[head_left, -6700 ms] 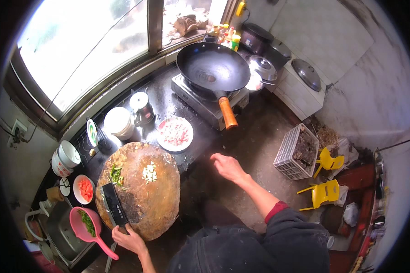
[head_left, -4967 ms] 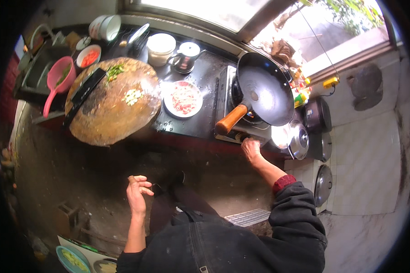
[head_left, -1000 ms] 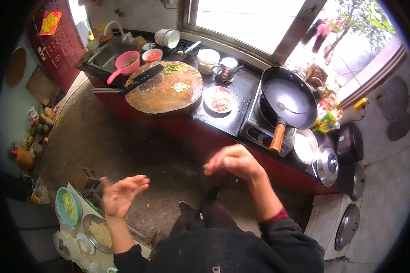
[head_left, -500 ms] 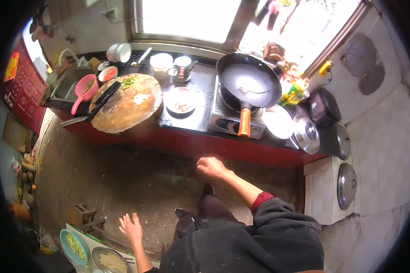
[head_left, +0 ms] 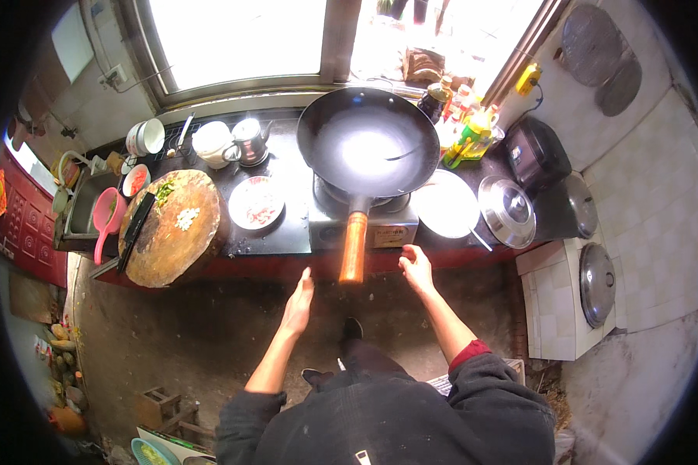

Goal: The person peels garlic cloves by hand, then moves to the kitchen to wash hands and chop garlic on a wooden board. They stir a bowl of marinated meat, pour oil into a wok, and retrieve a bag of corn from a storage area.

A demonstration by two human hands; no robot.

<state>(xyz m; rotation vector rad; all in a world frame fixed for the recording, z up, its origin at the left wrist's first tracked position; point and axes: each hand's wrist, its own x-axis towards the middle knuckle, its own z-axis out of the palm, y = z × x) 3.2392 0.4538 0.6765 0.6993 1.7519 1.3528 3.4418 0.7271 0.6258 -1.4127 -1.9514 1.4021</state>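
A black wok (head_left: 341, 159) rests on a silver cooker (head_left: 324, 231), its orange-brown wooden handle (head_left: 354, 248) pointing toward me over the counter's front edge. Left of the handle, my left hand (head_left: 296, 304) is held out with straight fingers and nothing in it. My right hand (head_left: 416, 269) hovers to the right of the handle, just before the counter edge, fingers loosely bent and apart, also without anything. Neither hand touches the wok. A bowl of pinkish sliced food (head_left: 257, 203) stands left of the cooker, and a white plate (head_left: 445, 203) lies to its right.
A round chopping board (head_left: 151, 252) holds a black-handled cleaver (head_left: 136, 231) and chopped pieces. Beyond are a pink strainer (head_left: 107, 211) and a sink (head_left: 89, 203). Bottles (head_left: 467, 143) crowd behind the plate; a pot lid (head_left: 507, 211) lies to its right. A wooden stool (head_left: 158, 408) stands behind me, left.
I have come closer to the counter, so the wok looks larger. My left hand has risen from the lower left to beside the wok handle; my right hand has moved to the handle's right.
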